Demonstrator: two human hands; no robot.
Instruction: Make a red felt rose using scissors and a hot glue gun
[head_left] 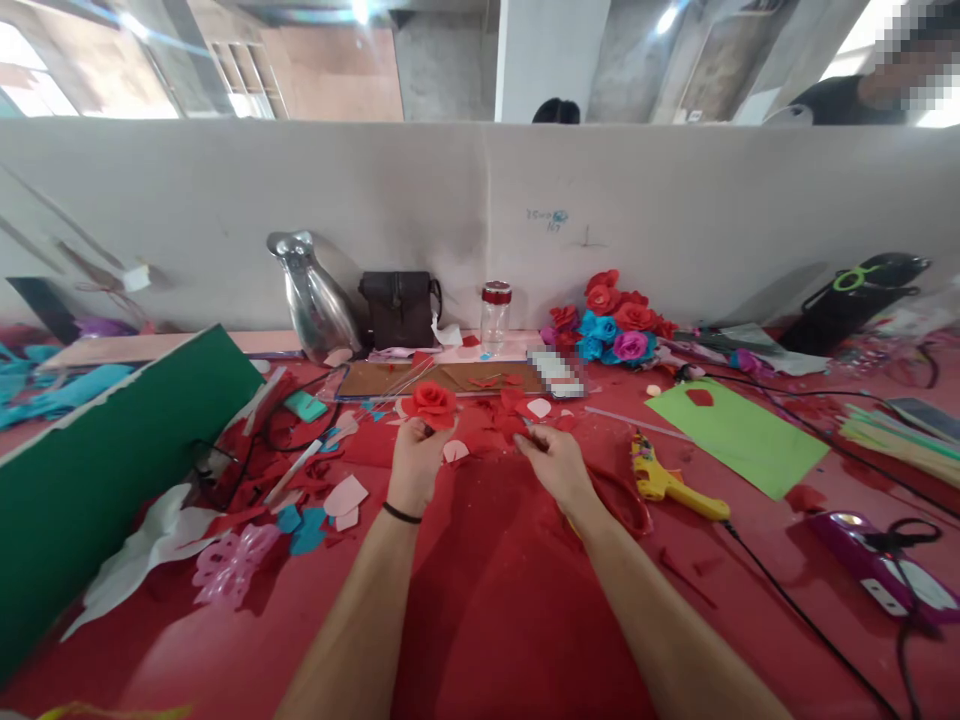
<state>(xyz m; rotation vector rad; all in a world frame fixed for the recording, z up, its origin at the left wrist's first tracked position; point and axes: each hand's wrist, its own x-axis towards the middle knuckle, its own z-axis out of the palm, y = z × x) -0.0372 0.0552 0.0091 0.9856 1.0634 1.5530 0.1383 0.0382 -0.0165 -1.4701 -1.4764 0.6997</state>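
My left hand (pixel 414 462) is closed around the base of a red paper rose (pixel 431 403) and holds it upright above the red table (pixel 495 600). A black band circles that wrist. My right hand (pixel 555 462) rests on the table to the right, its fingers pinched at a small red petal piece (pixel 517 428) among loose red and pink cut petals (pixel 536 407). What the fingertips grip is too small to make out for sure.
A yellow glue gun (pixel 667 485) with a black cord lies right of my right hand. Green sheet (pixel 739 435), finished paper roses (pixel 619 325), a glass jar (pixel 495 318), brown bag (pixel 399 308), silver vase (pixel 311 298) and a green board (pixel 105 470) surround the work area. A purple device (pixel 877 565) lies at right.
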